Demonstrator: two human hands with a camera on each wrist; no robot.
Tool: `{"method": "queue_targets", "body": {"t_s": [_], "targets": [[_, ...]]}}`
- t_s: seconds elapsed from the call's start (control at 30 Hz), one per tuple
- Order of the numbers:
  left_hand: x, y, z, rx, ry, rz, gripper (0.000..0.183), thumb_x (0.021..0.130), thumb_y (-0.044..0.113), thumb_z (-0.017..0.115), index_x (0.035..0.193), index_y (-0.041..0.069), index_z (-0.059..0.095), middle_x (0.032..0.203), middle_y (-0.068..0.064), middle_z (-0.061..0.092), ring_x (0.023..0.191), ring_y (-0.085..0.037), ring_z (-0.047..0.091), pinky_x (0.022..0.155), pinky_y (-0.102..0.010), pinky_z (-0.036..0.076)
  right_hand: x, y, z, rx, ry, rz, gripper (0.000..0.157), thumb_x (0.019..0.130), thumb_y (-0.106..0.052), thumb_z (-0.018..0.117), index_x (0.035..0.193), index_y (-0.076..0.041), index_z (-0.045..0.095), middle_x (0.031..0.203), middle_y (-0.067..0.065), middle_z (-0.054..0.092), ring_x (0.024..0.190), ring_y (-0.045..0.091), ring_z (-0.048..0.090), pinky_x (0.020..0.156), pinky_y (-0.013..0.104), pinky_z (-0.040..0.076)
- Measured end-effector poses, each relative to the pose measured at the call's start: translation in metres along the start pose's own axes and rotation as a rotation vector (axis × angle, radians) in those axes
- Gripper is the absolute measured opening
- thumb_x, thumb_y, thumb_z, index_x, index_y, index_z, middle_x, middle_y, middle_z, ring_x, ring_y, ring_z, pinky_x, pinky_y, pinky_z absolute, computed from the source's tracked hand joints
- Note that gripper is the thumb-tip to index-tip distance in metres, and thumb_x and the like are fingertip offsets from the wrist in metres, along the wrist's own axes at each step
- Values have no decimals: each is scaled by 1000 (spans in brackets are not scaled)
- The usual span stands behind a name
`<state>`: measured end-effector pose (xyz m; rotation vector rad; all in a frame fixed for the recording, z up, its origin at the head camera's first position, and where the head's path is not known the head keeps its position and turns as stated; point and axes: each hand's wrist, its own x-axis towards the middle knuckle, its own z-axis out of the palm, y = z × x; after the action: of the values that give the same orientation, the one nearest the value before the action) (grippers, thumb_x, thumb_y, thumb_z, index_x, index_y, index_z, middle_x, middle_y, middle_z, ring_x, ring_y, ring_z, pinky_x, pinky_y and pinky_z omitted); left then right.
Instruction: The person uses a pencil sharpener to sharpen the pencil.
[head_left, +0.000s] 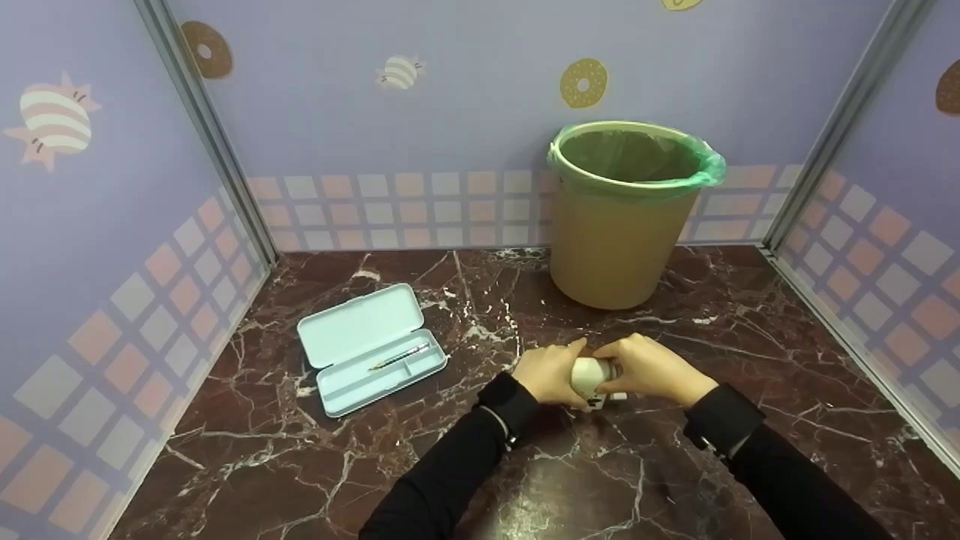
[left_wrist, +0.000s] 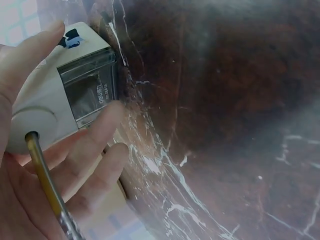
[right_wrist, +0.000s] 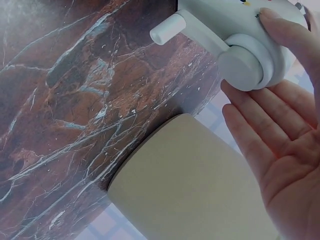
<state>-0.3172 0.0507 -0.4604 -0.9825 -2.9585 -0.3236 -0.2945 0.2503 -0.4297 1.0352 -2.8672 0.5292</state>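
A white pencil sharpener (head_left: 589,377) with a crank (right_wrist: 207,32) is between the two hands. My left hand (head_left: 550,373) grips its body, the thumb over the top and the fingers along the other side. In the left wrist view a pencil (left_wrist: 46,177) sticks out of the sharpener's round hole, crossing in front of the palm. The clear shavings drawer (left_wrist: 90,90) faces the tabletop side. From the other side my right hand (head_left: 651,370) holds the sharpener, its thumb on the body in the right wrist view and its fingers below the round crank hub.
To the left, a light blue pencil case (head_left: 360,315) lies with its lid up and another pencil (head_left: 400,357) inside. A tan trash bin (head_left: 622,240) with a green liner stands behind the hands. Patterned panels (head_left: 442,135) border the dark marbled table (head_left: 262,465).
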Motion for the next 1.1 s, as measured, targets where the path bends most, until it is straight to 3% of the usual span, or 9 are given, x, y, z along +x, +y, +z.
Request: {"method": "queue_targets", "body": {"t_s": [0.13, 0.33, 0.53, 0.77, 1.1], "targets": [[-7, -8, -4, -37, 16, 10, 97, 69, 46, 92, 151, 17, 50, 131, -5, 72, 113, -23, 72, 89, -40, 60, 0, -1, 0, -13, -7, 11, 26, 78, -16, 87, 101, -7, 78, 89, 4, 79, 69, 7, 67, 64, 23, 52], [-22, -29, -7, -129, 60, 21, 68, 74, 33, 90, 136, 17, 65, 125, -2, 75, 111, -22, 72, 93, -37, 60, 0, -2, 1, -26, -3, 27, 32, 77, -19, 88, 103, -4, 78, 91, 7, 79, 70, 10, 68, 63, 24, 52], [-35, -49, -5, -233, 167, 47, 34, 81, 22, 84, 114, 15, 77, 103, -1, 81, 88, -18, 75, 79, -31, 60, 1, -1, 1, -47, 13, 24, 32, 76, -22, 89, 101, -5, 78, 91, 6, 79, 70, 7, 65, 63, 25, 51], [-46, -62, -2, -337, 275, 72, 19, 84, 16, 82, 102, 11, 80, 92, -6, 81, 75, -16, 75, 68, -21, 56, 1, -2, 1, -48, 7, 26, 32, 77, -21, 89, 102, -5, 77, 92, 7, 79, 70, 8, 66, 63, 25, 51], [-50, -64, -3, -259, 341, 126, 9, 84, 20, 83, 92, 15, 82, 86, -1, 81, 70, -12, 74, 65, -21, 57, 0, -2, 0, -47, -6, 24, 32, 78, -21, 88, 104, -5, 77, 94, 7, 79, 72, 10, 68, 63, 26, 52]]}}
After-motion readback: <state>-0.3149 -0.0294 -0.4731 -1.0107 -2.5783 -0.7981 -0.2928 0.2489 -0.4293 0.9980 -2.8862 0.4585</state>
